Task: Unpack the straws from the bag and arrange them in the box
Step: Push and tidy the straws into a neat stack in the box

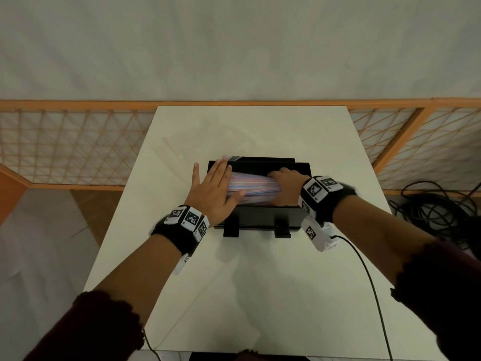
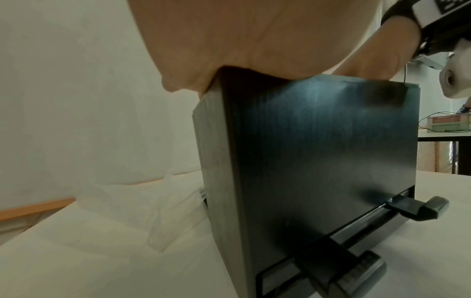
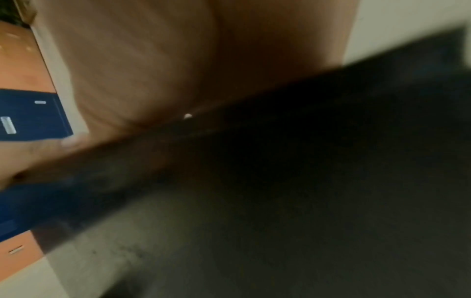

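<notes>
Straws: striped bundle lying lengthwise inside black box, mid-table. Left hand flat over box's left end, fingers straight and spread, thumb touching the bundle. Right hand inside box at bundle's right end; fingers hidden, grip cannot be told. Clear bag beyond the box.

Matt black box with faint grain; smooth matt white table; clear glossy plastic bag.
</notes>
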A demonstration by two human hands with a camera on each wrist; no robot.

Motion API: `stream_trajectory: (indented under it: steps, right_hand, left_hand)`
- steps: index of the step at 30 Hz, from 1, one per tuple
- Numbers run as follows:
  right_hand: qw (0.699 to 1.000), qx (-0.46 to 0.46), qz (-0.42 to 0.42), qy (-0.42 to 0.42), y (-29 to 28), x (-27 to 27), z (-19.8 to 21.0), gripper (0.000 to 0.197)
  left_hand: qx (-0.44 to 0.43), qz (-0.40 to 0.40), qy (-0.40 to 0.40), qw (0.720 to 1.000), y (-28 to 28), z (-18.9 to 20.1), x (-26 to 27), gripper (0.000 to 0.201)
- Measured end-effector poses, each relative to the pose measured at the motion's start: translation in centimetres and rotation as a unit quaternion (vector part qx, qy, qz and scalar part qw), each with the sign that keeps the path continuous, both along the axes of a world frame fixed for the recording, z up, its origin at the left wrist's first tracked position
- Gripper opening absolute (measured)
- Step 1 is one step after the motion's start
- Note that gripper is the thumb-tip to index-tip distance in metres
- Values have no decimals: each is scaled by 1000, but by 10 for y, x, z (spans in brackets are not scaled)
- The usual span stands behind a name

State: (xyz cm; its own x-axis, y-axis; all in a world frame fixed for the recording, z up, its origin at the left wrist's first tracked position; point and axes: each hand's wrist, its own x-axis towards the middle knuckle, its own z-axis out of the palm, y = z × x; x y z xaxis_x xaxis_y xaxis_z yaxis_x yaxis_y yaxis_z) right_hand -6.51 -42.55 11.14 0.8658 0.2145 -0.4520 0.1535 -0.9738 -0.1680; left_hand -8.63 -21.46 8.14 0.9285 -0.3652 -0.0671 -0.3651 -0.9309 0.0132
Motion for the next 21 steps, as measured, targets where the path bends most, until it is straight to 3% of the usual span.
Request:
stream_trajectory:
  steps: [4, 8, 13, 16, 21]
  right_hand:
    - [999, -35, 13, -28, 2, 2, 6, 56]
    - [993, -41, 11, -113, -1, -4, 5, 64]
    - [977, 49, -10, -209, -13, -25, -1, 80]
    - [962, 101, 37, -253, -14, -39, -7, 71]
    - [985, 5, 37, -171, -18, -41, -12, 63]
  left_hand:
    - [-8, 9, -13, 1000, -1, 0, -1, 91]
    - [-31, 22, -31, 999, 0, -1, -4, 94]
    - [-42, 20, -44, 998, 1, -2, -4, 97]
    - [-46, 16, -47, 998, 0, -4, -3, 91]
    - [-28, -3, -45, 999, 0, -5, -4, 86]
